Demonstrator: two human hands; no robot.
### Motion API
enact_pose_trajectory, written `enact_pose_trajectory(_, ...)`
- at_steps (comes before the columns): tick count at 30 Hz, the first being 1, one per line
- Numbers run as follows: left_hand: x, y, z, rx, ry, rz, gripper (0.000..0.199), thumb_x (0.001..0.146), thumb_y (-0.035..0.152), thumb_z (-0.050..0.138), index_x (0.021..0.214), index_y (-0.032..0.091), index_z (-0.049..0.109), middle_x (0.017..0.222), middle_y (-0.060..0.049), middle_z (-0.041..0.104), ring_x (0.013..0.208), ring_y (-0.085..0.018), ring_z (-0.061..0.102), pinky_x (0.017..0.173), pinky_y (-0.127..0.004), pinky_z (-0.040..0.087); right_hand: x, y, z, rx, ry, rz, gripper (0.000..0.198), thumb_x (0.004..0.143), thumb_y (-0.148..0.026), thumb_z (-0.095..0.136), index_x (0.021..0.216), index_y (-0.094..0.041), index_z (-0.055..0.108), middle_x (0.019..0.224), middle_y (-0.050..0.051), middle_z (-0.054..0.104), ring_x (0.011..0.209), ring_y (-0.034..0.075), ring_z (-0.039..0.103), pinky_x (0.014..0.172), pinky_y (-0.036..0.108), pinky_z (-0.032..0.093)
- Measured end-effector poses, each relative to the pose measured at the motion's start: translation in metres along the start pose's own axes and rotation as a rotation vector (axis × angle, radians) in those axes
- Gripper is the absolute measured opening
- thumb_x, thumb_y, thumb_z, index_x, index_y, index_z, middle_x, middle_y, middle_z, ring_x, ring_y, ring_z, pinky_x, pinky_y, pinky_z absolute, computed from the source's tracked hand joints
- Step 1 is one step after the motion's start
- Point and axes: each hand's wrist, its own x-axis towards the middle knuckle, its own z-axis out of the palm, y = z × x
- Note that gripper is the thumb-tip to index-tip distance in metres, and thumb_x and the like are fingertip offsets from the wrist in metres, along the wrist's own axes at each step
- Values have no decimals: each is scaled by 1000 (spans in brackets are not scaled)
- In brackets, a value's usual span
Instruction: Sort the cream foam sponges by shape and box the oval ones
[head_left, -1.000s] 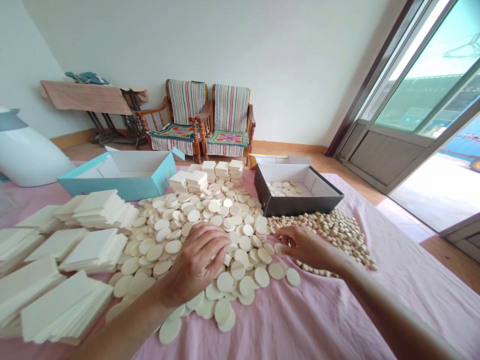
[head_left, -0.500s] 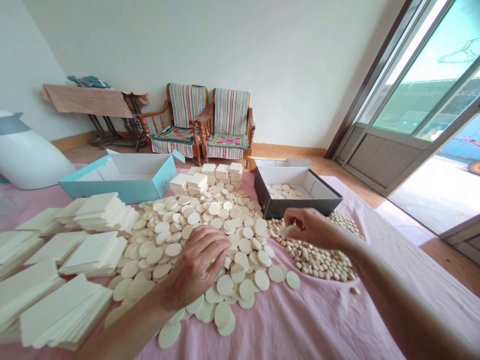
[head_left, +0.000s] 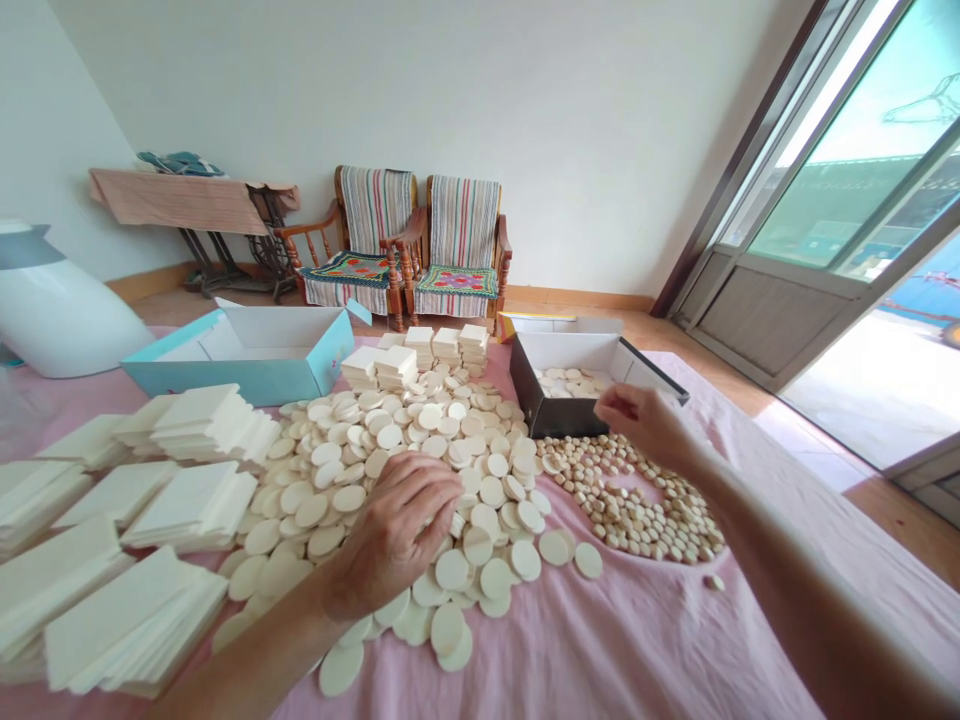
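Note:
Round, pale wooden discs (head_left: 431,445) lie in a wide, loose pile at the middle of the table. My left hand (head_left: 401,515) rests low over the pile's near side, its fingers curled and pressed together; whatever is under them is hidden. At the near right corner of a black box (head_left: 566,418), my right hand (head_left: 637,415) is closed in a pinch at the front rim. What its fingertips hold, if anything, cannot be made out. Inside that box a few discs (head_left: 574,382) lie flat. Small wooden beads (head_left: 637,525) spread over the cloth below my right hand.
Stacks of pale rectangular boards (head_left: 187,500) fill the left side. Smaller square stacks (head_left: 390,365) stand behind the discs. A light blue open box (head_left: 225,380) and a white jug (head_left: 64,310) are at the back left. A pink cloth (head_left: 600,640) covers the table.
My right hand has moved up and right, from over the beads to the black box's front rim. The pale disc seen at its fingers is no longer visible. My left hand stays put.

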Motion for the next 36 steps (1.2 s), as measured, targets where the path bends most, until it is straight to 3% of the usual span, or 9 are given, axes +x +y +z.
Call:
enact_pose_trajectory(3, -1, -1, 1, -2, -1, 11, 22, 81, 5, 57, 98, 18, 62, 92, -4, 66, 94, -18, 58, 91, -38, 44, -40, -22, -1, -16, -342, -119, 15, 79, -26, 51, 69, -19, 59, 63, -1, 59, 59, 12, 51, 56, 24, 34)
enact_pose_trajectory(6, -1, -1, 2, -1, -4, 18, 23, 80, 4, 58, 98, 18, 62, 92, -4, 66, 94, -18, 58, 91, -39, 44, -72, -32, 5, -40, -528, -186, 7, 76, -19, 53, 78, -19, 60, 75, 1, 62, 68, 14, 53, 62, 25, 35)
enact_pose_trajectory(14, -1, 0, 2, -2, -9, 15, 22, 80, 4, 58, 97, 18, 61, 92, -4, 66, 95, -18, 58, 91, -39, 44, -105, -22, 30, -108, -547, -173, 21, 72, -15, 56, 92, -20, 56, 98, 6, 60, 86, 19, 54, 73, 29, 38)
enact_pose_trajectory(19, 0, 1, 1, 4, -7, 11, 20, 82, 6, 56, 97, 18, 62, 92, -4, 66, 94, -18, 59, 91, -38, 44, -91, -25, 20, -67, -579, -210, 8, 75, -14, 51, 81, -19, 54, 81, 2, 61, 72, 14, 52, 63, 26, 35)
enact_pose_trajectory(22, 2, 2, 1, -2, -6, 18, 20, 82, 6, 56, 97, 18, 62, 91, -5, 67, 92, -18, 59, 89, -38, 45, -63, -26, 5, 29, -464, -209, 9, 81, -22, 48, 76, -19, 55, 72, 1, 60, 64, 12, 51, 58, 24, 35)
enact_pose_trajectory(27, 4, 3, -1, 5, -5, 21, 18, 83, 7, 56, 94, 18, 63, 88, -4, 67, 89, -18, 59, 88, -37, 46, 7, 3, -1, 72, 46, -22, 16, 80, -34, 53, 80, -19, 59, 69, 2, 63, 62, 14, 54, 58, 26, 40)
enact_pose_trajectory(30, 4, 4, -2, 13, -9, 16, 17, 84, 8, 55, 94, 18, 63, 88, -5, 67, 90, -18, 60, 88, -37, 46, 38, 28, 5, 104, 244, 83, 20, 75, -31, 56, 91, -19, 60, 77, 5, 66, 66, 17, 59, 61, 29, 44)
enact_pose_trajectory(33, 4, 5, -2, 10, -12, 12, 17, 83, 8, 55, 94, 18, 62, 88, -5, 67, 90, -18, 59, 89, -38, 46, 41, 33, 9, 122, 308, 135, 27, 76, -29, 54, 99, -18, 60, 85, 8, 68, 67, 18, 61, 62, 31, 45)
enact_pose_trajectory(36, 3, 4, -2, 0, -13, 9, 19, 82, 6, 56, 95, 18, 62, 88, -5, 66, 91, -19, 58, 88, -38, 45, 15, 14, 12, 111, 155, 50, 20, 80, -32, 52, 91, -19, 62, 77, 4, 67, 64, 16, 60, 62, 28, 44)
